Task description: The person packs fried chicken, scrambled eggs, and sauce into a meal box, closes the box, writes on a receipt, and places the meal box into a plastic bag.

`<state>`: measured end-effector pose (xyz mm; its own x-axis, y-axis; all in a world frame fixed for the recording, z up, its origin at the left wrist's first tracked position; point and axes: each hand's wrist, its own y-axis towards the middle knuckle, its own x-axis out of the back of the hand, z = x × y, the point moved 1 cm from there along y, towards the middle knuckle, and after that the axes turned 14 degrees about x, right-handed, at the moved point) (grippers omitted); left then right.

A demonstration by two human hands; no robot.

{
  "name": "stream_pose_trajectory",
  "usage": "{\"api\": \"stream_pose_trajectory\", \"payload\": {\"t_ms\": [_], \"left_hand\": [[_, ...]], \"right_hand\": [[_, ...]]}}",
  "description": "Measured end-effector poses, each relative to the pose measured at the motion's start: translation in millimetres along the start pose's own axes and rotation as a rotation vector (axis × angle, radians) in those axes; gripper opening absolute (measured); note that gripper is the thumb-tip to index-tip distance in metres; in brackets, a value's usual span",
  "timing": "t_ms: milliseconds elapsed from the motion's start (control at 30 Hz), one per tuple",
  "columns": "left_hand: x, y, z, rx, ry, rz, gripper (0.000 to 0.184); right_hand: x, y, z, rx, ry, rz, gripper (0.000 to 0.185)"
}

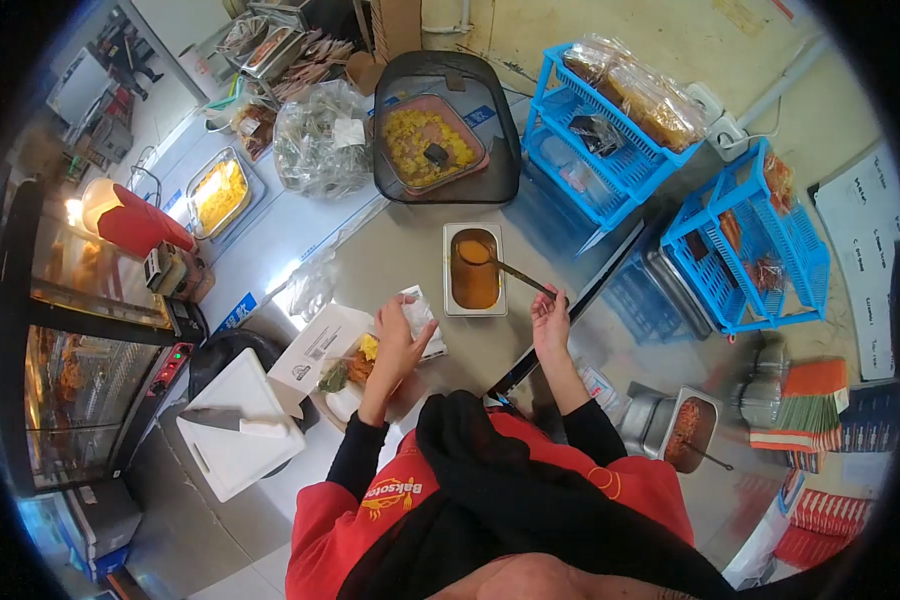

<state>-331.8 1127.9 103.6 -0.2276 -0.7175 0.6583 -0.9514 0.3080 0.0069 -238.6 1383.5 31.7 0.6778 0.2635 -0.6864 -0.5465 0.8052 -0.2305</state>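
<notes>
My right hand is closed round the handle end of a dark ladle. The ladle's bowl lies in orange-brown sauce inside a rectangular metal container. On the left, my left hand has its fingers apart, over a small white packet; whether it grips the packet is unclear. Just below and left of that hand is an open white box with food in it: something fried, yellow pieces, green leaves and white rice.
A white cutting board with a knife lies at the left. Behind the sauce stands a covered tray of yellow food. Blue baskets are at the back right, and a metal container with a spoon at the right.
</notes>
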Motion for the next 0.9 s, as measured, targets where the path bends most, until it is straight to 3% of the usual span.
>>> {"api": "stream_pose_trajectory", "payload": {"t_ms": [267, 900], "left_hand": [[-32.7, 58.4, -21.8, -0.231, 0.166, -0.216, 0.054], [-50.2, 99.9, -71.1, -0.244, 0.023, -0.189, 0.049]], "right_hand": [[-50.1, -0.1, 51.6, 0.12, 0.014, 0.054, 0.031], [-108.4, -15.8, 86.6, 0.343, -0.118, 0.195, 0.035]]}}
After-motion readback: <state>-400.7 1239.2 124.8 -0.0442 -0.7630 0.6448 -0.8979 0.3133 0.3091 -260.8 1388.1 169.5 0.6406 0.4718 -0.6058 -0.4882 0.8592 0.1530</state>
